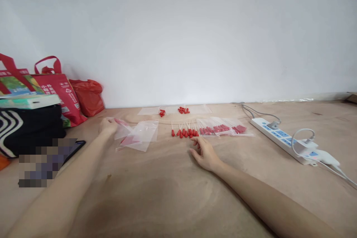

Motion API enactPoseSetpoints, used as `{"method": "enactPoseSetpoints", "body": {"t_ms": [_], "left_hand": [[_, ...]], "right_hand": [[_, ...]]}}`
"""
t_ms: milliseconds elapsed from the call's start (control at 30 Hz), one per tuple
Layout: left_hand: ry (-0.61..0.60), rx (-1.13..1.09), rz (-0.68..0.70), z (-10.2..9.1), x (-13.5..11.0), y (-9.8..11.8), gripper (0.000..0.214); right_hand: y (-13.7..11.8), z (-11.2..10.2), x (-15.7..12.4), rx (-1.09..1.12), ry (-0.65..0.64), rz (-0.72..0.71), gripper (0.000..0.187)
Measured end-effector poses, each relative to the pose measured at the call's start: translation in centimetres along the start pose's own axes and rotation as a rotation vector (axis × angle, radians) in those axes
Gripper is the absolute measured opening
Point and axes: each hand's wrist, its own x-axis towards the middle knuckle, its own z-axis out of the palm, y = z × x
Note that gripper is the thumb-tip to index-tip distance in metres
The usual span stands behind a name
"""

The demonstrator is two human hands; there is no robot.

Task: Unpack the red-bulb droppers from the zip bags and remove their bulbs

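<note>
My left hand, slightly blurred, is closed at the edge of a clear plastic bag with red on it. Beside that bag, more clear plastic bags overlap flat on the table. My right hand rests on the table with fingers apart and slightly curved, holding nothing. Just beyond its fingertips lies a row of loose droppers with red bulbs towards me and pale stems pointing away. To their right, bagged red-bulbed droppers lie in overlapping clear bags.
Small red bulbs lie near the wall by pale, flat plastic bags. A white power strip with plugs and cables is at right. Red shopping bags, a black cloth item and a pixelated phone-like object stand or lie at left.
</note>
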Motion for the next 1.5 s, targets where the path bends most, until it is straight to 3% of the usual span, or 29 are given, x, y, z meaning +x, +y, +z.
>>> {"method": "enactPoseSetpoints", "body": {"t_ms": [133,233,433,500,567,733,900,1000,1167,1333,1400,1500], "left_hand": [[0.082,-0.069,-0.056,-2.5,0.1,1.1,0.010],[0.014,-0.212,0.000,-2.9,-1.8,2.5,0.012],[-0.508,-0.532,0.034,1.1,-10.5,4.9,0.023],[-0.803,-0.775,-0.034,2.8,-13.3,5.3,0.036],[-0.982,-0.860,-0.067,4.2,-15.3,5.5,0.042],[-1.160,-0.849,-0.042,5.6,-16.2,5.5,0.042],[-1.285,-0.707,0.051,5.6,-15.3,5.2,0.041],[-1.286,-0.681,0.131,5.5,-15.0,5.2,0.039],[-1.148,-0.654,0.365,6.0,-14.9,4.8,0.029],[-1.127,-0.625,0.457,6.5,-14.8,4.4,0.014],[-1.023,-0.605,0.542,6.3,-14.8,4.7,0.007],[-0.871,-0.449,0.788,6.1,-14.9,5.6,0.020]], "right_hand": [[0.0,0.0,0.0,0.017,-0.004,0.000,0.030],[-0.1,0.0,0.0,0.043,-0.002,0.007,0.029],[-0.7,-0.4,0.1,0.340,-0.060,0.184,0.033],[-0.8,-0.6,0.3,0.533,-0.126,0.254,0.038],[-0.8,-0.7,0.4,0.676,-0.163,0.313,0.040],[-0.8,-1.0,0.9,0.710,-0.074,0.440,0.049],[-0.5,-0.8,0.9,0.643,-0.164,0.419,0.036],[-0.3,-0.5,0.8,0.580,-0.210,0.425,0.034],[-0.6,-0.4,0.6,0.538,-0.238,0.351,0.033],[-0.5,-0.5,0.6,0.521,-0.335,0.382,0.031],[-0.3,-0.4,0.6,0.485,-0.303,0.363,0.026],[-0.1,-0.1,0.5,0.443,-0.244,0.319,0.022]]}}
